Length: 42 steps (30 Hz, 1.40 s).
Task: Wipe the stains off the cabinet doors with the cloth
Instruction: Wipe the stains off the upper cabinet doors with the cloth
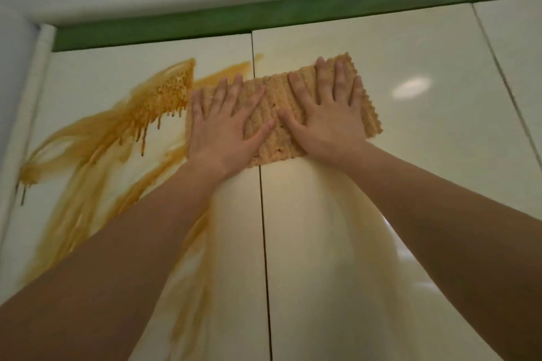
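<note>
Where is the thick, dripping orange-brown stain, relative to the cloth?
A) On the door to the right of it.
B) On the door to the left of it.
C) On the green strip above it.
B: the orange-brown stain lies on the left cabinet door, beside the left hand that presses the cloth; the right cabinet door shows no thick stain.
</note>
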Available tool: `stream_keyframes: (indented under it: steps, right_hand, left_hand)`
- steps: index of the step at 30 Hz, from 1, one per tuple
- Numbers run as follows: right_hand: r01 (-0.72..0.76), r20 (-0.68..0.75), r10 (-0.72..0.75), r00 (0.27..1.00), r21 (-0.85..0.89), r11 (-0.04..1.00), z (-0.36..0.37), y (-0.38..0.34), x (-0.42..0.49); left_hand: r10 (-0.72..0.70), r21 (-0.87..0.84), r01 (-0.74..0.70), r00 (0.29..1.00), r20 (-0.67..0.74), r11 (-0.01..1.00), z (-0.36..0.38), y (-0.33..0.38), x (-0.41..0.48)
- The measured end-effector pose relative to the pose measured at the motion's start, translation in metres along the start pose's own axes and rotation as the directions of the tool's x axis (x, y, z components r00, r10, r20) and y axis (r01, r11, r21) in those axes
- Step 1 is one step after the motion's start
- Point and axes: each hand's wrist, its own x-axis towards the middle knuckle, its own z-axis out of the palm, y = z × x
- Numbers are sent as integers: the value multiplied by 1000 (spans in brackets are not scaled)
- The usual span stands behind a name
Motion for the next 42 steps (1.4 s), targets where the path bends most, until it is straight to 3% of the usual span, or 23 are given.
stream_keyframes:
  steps: [12, 19, 25, 32, 42]
  right_hand:
    - [37, -49, -37, 998, -17, 999, 39, -88, -154]
    - [108, 15, -108, 994, 1, 994, 56, -104, -298]
    - [153, 107, -158, 982, 57, 987, 72, -117, -449]
    - [314, 147, -321, 936, 71, 947, 85, -62, -595]
    - [229, 106, -244, 964, 135, 964, 75, 25, -652]
  left_hand:
    - [111, -21, -111, 994, -12, 994, 17, -41, -143]
    - [57, -55, -52, 994, 91, 997, 33, -16, -303]
    - [48, 1, -48, 994, 100, 999, 59, 15, -458]
    - [28, 0, -28, 990, 136, 1000, 84, 104, -590]
    - [12, -49, 2, 963, 271, 999, 82, 207, -610]
